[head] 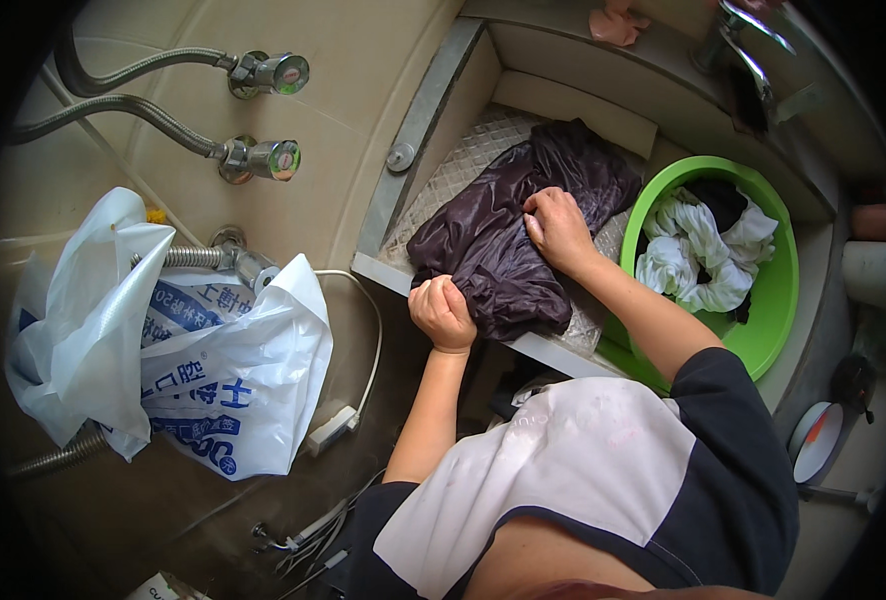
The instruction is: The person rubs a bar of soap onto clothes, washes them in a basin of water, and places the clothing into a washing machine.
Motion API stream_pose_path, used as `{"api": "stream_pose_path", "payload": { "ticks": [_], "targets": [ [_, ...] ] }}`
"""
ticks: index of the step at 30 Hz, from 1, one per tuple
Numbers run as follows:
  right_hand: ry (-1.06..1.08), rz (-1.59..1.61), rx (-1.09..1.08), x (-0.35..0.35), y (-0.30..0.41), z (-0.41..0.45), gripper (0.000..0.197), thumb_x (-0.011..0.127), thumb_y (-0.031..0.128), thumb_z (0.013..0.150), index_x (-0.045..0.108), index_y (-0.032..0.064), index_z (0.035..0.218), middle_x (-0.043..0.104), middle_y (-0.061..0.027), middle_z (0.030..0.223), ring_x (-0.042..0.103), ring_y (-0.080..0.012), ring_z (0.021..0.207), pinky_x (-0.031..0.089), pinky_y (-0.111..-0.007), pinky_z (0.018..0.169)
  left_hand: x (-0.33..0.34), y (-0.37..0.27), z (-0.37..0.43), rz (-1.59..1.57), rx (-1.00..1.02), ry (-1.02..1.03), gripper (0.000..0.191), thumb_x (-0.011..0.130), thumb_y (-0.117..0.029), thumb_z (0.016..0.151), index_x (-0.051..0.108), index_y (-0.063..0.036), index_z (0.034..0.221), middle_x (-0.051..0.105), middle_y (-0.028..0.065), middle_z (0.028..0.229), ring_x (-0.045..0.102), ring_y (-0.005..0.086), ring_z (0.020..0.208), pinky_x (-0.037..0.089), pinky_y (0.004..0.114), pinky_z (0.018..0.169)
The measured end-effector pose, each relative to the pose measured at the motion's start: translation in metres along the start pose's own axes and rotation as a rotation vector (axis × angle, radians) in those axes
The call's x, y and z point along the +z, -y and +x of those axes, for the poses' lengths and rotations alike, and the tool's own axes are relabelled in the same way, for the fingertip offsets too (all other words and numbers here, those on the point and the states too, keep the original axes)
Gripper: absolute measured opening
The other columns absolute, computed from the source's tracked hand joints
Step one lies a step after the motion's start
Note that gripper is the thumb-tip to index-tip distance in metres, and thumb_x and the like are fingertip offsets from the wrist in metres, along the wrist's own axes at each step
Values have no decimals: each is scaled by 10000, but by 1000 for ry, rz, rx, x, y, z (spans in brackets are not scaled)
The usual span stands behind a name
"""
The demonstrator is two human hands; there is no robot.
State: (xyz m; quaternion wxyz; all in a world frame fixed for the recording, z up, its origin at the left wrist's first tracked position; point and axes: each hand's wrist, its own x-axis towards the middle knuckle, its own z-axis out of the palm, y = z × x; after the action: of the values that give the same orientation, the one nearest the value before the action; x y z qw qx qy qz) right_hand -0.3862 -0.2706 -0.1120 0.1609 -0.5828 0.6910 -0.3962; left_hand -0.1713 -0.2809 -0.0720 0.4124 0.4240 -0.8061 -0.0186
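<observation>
A wet, dark purple-brown garment (480, 202) lies bunched over the ridged washboard floor (480, 142) of a shallow laundry sink. My left hand (443, 313) is closed in a fist around a gathered end of it, close to the sink's front edge. Farther in, my right hand (560, 229) rests on the middle of the cloth with curled fingers; whether a fold is pinched between them is hard to see. To the right of the garment stands a green plastic basin (784, 300) holding white cloth (679, 247) and some black cloth (717, 202).
A chrome faucet (750, 52) rises at the back right. A pink cloth (617, 24) lies on the back ledge. On the left wall are two angle valves (274, 73) with braided hoses and a hanging white plastic bag (263, 360) bearing writing. A white cable (377, 322) runs below the sink.
</observation>
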Motion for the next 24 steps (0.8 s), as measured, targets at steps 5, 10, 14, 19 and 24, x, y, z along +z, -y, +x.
{"api": "stream_pose_path", "payload": {
  "ticks": [5,10,14,19,24],
  "targets": [
    [-14,-154,52,-22,-6,-16,234,661,159,777,572,48,963,549,-144,945,532,-334,899,444,-407,799,2,1,-2,6,3,6,222,427,-146,908,545,-13,775,559,132,689,538,320,632,384,403,610],
    [-99,140,-90,-28,26,-1,261,720,237,765,577,46,872,534,-130,845,557,-310,756,469,-380,663,-1,2,-7,14,-52,64,242,401,-137,927,557,15,824,585,173,778,544,378,726,406,439,685],
    [157,382,-454,14,71,7,216,639,259,821,580,53,795,526,-107,833,508,-288,827,436,-384,742,3,-2,-3,64,8,6,231,422,-158,913,552,-3,802,557,141,700,537,342,644,396,425,627],
    [282,39,-496,13,9,27,279,631,357,802,637,78,779,565,-89,869,546,-288,871,461,-405,715,0,4,-10,49,-70,78,261,398,-159,933,565,22,850,588,192,801,540,391,754,406,446,704],
    [238,-153,124,-6,-48,50,393,645,378,799,628,-14,780,576,-224,877,570,-370,870,474,-439,774,1,-2,-4,63,-87,94,256,399,-160,928,567,12,840,594,181,787,546,380,735,406,443,694]
  ]
}}
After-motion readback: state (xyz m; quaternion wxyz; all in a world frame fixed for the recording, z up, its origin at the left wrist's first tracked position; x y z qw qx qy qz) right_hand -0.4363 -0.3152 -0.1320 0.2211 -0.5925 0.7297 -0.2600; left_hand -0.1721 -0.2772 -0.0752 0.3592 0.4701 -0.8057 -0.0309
